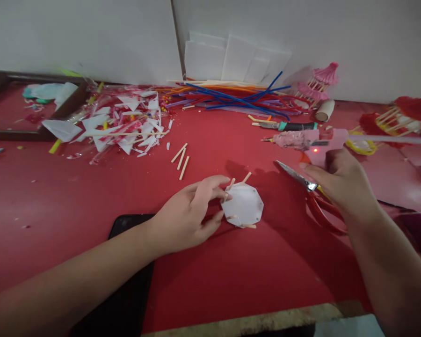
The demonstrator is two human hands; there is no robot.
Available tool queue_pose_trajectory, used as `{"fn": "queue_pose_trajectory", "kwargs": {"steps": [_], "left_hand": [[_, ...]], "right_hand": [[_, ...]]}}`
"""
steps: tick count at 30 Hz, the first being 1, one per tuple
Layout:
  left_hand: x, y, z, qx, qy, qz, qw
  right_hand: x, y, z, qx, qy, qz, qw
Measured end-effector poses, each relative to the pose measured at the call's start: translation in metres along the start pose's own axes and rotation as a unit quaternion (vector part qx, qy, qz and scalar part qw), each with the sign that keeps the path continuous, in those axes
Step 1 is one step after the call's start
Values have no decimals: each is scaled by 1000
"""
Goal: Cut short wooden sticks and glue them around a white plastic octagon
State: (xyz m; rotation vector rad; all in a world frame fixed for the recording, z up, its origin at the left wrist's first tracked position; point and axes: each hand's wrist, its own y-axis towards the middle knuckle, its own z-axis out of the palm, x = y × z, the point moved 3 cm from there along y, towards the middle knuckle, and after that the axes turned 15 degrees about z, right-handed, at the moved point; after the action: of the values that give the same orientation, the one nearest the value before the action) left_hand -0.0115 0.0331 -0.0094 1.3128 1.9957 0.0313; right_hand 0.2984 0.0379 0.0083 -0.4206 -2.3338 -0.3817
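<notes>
My right hand [340, 175] grips a pink hot glue gun [331, 140] raised over the table's right side. Its nozzle points left, and a small red light glows on its body. A small white octagonal piece [243, 203] sits at the middle of the table, with short wooden sticks [246, 177] jutting from its edge. My left hand [192, 213] has its thumb and fingers curled on the piece's left edge, holding it. Three loose wooden sticks [184, 167] lie beyond that hand. Red-handled scissors [321, 210] rest under my right hand, partly hidden by it.
A black phone-like slab [126, 281] lies beneath my left forearm. White and red scraps [126, 121] pile at the back left beside a dark frame [21, 135]. Coloured pipe cleaners [238, 100], a craft knife [298, 126] and a pink pagoda-like model [317, 84] are further back.
</notes>
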Motion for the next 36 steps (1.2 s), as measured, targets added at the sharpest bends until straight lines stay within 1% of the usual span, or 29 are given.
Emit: {"fn": "queue_pose_trajectory", "kwargs": {"steps": [2,3,6,8,11,14,18,20,24,26,31,36], "left_hand": [[2,0,-1,-8,-3,-21,1000],[3,0,-2,-12,-10,-39,999],[4,0,-3,-23,-34,-87,995],[4,0,-4,-28,-42,-104,993],[4,0,-4,-33,-44,-105,993],[4,0,-4,-35,-51,-102,993],[6,0,-3,-24,-82,-96,992],[6,0,-3,-22,-94,-98,990],[6,-1,-3,-33,-81,-106,990],[6,-1,-3,-38,-75,-109,991],[10,-3,-1,-64,-58,-111,990],[17,-6,2,-90,-49,-112,988]], "right_hand": [[2,-3,-1,32,-3,60,998],[3,-5,-1,39,2,74,997],[3,-7,-2,46,2,62,997],[1,-6,-1,74,-8,66,995],[0,-6,2,105,-23,78,991],[1,-8,2,115,-27,89,989],[4,-13,3,137,-11,111,984],[5,-17,3,145,-22,106,983],[5,-22,10,176,-50,106,977],[6,-24,13,185,-57,97,976],[18,-28,18,201,-61,2,978],[23,-30,18,169,-87,-28,981]]}}
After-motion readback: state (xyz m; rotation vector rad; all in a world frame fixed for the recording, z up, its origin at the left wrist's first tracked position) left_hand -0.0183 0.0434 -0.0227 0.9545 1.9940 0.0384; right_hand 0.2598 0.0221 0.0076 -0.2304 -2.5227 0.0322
